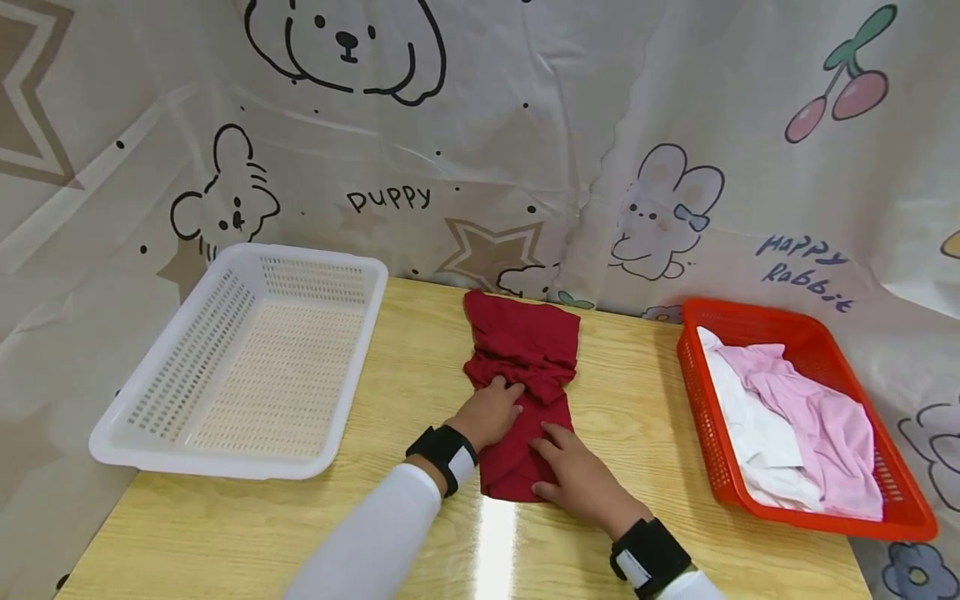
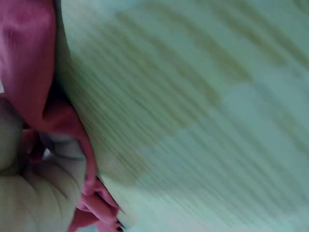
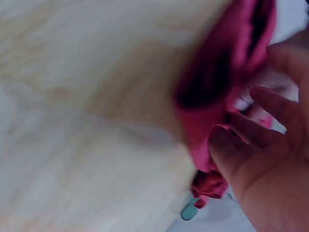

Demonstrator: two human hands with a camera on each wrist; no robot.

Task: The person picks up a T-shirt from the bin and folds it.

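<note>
A dark red piece of clothing lies in a long, narrow fold on the wooden table, with a bunched crease across its middle. My left hand is at that crease; in the left wrist view its bent fingers have the red fabric around and between them. Over the near part of the cloth, my right hand is held with loosely spread fingers. The right wrist view shows this hand beside an open fold of the cloth, its fingertips right at the fabric.
To the left stands a white plastic basket with slotted walls. A red basket on the right holds a pink garment and a white one. Behind the table hangs a printed curtain.
</note>
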